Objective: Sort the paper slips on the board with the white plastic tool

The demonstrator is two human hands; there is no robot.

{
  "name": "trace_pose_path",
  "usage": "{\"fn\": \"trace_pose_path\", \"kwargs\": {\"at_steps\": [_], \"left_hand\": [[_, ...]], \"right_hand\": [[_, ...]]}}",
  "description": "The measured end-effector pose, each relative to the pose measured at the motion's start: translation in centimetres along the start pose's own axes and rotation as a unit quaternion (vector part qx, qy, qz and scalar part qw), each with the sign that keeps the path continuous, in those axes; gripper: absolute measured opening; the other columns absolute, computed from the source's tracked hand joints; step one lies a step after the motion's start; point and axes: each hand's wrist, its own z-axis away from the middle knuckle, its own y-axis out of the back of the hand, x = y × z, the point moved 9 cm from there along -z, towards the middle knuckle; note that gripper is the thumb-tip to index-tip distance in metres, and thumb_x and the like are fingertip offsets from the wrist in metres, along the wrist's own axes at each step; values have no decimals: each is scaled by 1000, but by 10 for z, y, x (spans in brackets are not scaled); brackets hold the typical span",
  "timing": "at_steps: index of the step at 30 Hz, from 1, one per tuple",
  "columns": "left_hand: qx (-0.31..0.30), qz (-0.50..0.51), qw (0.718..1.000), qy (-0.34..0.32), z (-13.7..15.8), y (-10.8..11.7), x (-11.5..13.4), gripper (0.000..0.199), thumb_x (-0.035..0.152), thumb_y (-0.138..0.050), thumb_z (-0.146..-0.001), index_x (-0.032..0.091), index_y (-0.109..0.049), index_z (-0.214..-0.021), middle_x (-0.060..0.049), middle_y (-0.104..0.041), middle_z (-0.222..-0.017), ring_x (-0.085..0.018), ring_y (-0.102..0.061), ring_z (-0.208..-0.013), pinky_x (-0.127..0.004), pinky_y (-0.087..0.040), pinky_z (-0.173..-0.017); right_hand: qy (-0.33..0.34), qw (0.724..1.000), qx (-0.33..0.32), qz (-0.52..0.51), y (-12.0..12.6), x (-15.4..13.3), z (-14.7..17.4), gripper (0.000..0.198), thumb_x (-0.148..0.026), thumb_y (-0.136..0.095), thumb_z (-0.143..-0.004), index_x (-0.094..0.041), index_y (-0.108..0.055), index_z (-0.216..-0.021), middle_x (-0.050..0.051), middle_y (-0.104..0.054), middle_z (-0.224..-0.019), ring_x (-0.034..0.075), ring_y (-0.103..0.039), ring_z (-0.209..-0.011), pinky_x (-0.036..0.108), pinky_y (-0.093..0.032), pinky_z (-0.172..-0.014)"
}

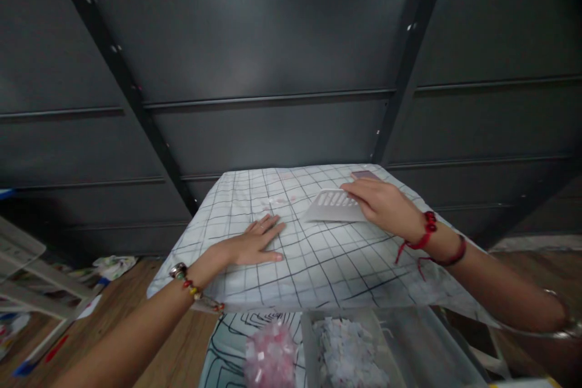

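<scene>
My left hand [257, 242] lies palm down on the white grid-patterned tablecloth [309, 260], fingers spread, holding nothing. Small pale bits [277, 200] lie on the cloth just beyond its fingertips. On the right, my right hand [379, 203] is closed on the edge of a white slotted plastic tray [331, 207], which is tilted with its near edge at the cloth. Part of the tray is hidden behind the fingers. Past that hand lies a flat purplish rectangle [365, 175].
Below the table's near edge are a pink bundle of small clear packets [270, 356] and a plastic bin [309, 345] holding many whitish pieces [350, 354]. A grey bin section [422, 345] adjoins it. Dark metal panels [273, 133] rise behind the table; a white rack [40, 279] stands left.
</scene>
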Motion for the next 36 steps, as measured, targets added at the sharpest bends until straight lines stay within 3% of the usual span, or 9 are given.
{"fn": "trace_pose_path", "kwargs": {"at_steps": [2, 6, 11, 16, 22, 27, 36], "left_hand": [[43, 7, 999, 11, 0, 13, -21, 77, 61, -42, -83, 23, -8, -141, -10, 3, -146, -33, 5, -130, -47, -8, -104], [95, 32, 989, 104, -4, 38, -72, 86, 63, -41, -80, 17, -2, -141, -13, 4, -146, -32, 6, -130, -46, -8, -104], [63, 50, 979, 189, -21, 45, -115, 110, 72, -49, -66, 10, 4, -141, -17, 8, -145, -33, 9, -130, -44, -6, -104], [12, 65, 976, 207, -30, 32, -128, 121, 75, -55, -56, 14, 7, -141, -15, 10, -144, -34, 11, -129, -47, -5, -103], [-19, 76, 974, 213, -23, 22, -129, 126, 75, -56, -55, 9, 7, -140, -17, 11, -143, -33, 10, -129, -45, -3, -104], [-22, 76, 973, 217, -22, 22, -128, 123, 75, -56, -55, 11, 5, -141, -16, 10, -144, -34, 8, -129, -46, -5, -104], [-14, 69, 972, 226, -19, 20, -128, 123, 77, -53, -55, 10, 4, -141, -16, 8, -144, -33, 9, -130, -46, -4, -104]], "right_hand": [[-57, 998, -33, 13, -28, 18, -19, 32, -3, -38, -76, -10, -60, -99, 9, -65, -89, 18, -58, -84, 31, -45, -77], [-66, 997, -45, 18, -70, 26, -54, 37, 1, -39, -72, -8, -60, -100, 11, -65, -89, 18, -57, -83, 29, -44, -77], [-50, 997, -48, 21, -109, 18, -85, 39, 3, -39, -69, -10, -61, -99, 9, -64, -91, 17, -55, -84, 27, -41, -78], [-58, 997, -40, 32, -129, 12, -93, 41, 2, -37, -72, -12, -59, -104, 8, -64, -89, 17, -53, -84, 27, -39, -76], [-82, 994, -42, 63, -136, 22, -80, 39, 2, -35, -73, -7, -60, -101, 11, -62, -83, 21, -51, -80, 32, -37, -73], [-82, 989, -55, 107, -131, 28, -67, 34, 1, -38, -70, -6, -62, -93, 12, -62, -79, 23, -52, -76, 33, -37, -67], [11, 998, 16, 60, -98, -17, -55, 32, 1, -37, -70, -9, -62, -88, 8, -63, -77, 18, -53, -71, 29, -39, -67]]}}
